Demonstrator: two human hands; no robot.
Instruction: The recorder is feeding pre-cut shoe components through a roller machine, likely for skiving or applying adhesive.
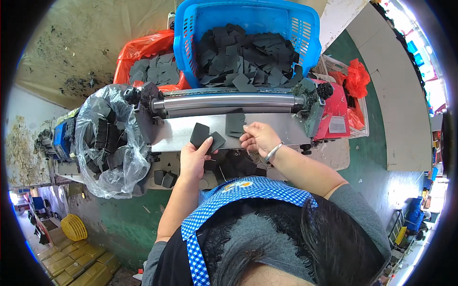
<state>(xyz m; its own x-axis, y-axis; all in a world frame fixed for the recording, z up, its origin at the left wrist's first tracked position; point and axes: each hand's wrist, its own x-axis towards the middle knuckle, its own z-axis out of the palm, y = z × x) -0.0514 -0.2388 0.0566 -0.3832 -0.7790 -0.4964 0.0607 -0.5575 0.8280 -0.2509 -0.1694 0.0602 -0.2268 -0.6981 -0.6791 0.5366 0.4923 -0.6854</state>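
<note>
My left hand grips a few flat black foam pieces, its thumb pressed over them, above the front edge of the machine's metal plate. To its right, my right hand has its thumb and fingers pinched at the right edge of a dark grey foam piece. That piece lies on the plate with its far end close to the shiny steel roller. A silvery bangle circles my right wrist.
Behind the roller, a blue plastic basket holds a heap of dark foam pieces. A red bag and a clear plastic bag with more pieces stand at the left. The red machine housing closes off the right end. Black pieces lie below the plate.
</note>
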